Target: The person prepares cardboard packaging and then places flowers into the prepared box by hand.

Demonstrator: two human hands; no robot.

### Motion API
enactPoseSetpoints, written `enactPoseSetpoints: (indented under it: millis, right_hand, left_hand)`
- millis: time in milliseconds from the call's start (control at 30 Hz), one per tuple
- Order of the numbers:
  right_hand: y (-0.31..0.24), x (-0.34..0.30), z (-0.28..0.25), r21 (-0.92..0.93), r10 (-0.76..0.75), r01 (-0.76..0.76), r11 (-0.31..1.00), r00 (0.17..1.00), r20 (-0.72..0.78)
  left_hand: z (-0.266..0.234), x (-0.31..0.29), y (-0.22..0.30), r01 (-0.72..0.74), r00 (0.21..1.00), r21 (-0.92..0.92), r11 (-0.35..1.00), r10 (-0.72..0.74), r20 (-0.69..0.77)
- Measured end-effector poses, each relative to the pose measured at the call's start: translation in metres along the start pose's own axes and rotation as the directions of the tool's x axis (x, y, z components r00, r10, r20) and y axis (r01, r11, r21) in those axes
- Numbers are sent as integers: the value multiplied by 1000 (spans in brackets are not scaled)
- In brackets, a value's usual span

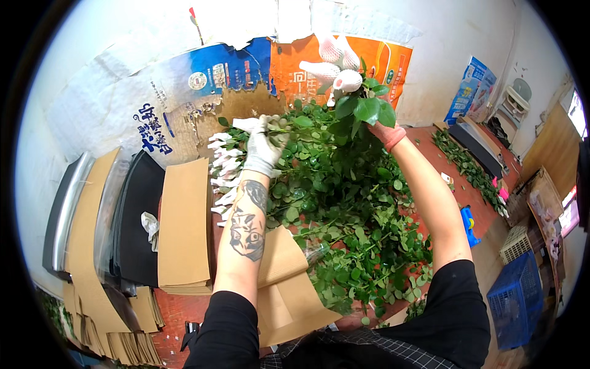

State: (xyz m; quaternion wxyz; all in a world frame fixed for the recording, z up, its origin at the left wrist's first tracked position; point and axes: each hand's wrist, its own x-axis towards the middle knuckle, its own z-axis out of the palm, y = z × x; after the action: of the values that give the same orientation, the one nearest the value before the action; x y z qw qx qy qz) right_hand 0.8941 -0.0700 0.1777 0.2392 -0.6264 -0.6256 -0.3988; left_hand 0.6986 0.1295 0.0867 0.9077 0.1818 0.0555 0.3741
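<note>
A big heap of leafy green rose stems (344, 209) lies across the red table (184, 310). Their flower heads, wrapped in white net sleeves (222, 169), point to the left. My left hand (265, 146), in a grey work glove, grips several stems in the heap near the wrapped heads. My right hand (386, 132), in a glove with a red cuff, is mostly hidden by leaves and holds up one stem (362, 107) whose netted white bud (348, 80) stands above the heap.
Stacks of brown corrugated paper (184, 221) and black sheets (138, 215) lie at the left. More brown sheets (289, 289) lie under the stems. Printed sacks (203, 80) cover the wall behind. A row of cut stems (470, 169) and a blue crate (516, 298) are at the right.
</note>
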Motion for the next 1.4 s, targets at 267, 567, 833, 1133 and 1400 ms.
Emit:
enactPoseSetpoints:
  millis: [267,567,833,1133,1400]
  right_hand:
    - [-52,22,36,-40,-264,263,964,964,-28]
    - [-74,12,58,336,-169,75,939,951,258]
    - [-25,-16,-1,115,80,-110,987,968,236]
    - [26,-31,-107,922,832,-352,-159,455,317]
    - [119,-56,-173,859,873,-432,276,487,-36]
  left_hand:
    - [48,-26,17,-91,962,244,966,22,271]
    - [89,-67,-5,-328,922,628,705,95,375]
    - [13,-27,-90,-286,916,483,-827,-88,392]
    - [-70,-4,-132,-353,933,288,-890,-356,41]
    - [-136,10,-106,-265,964,365,-892,-255,76]
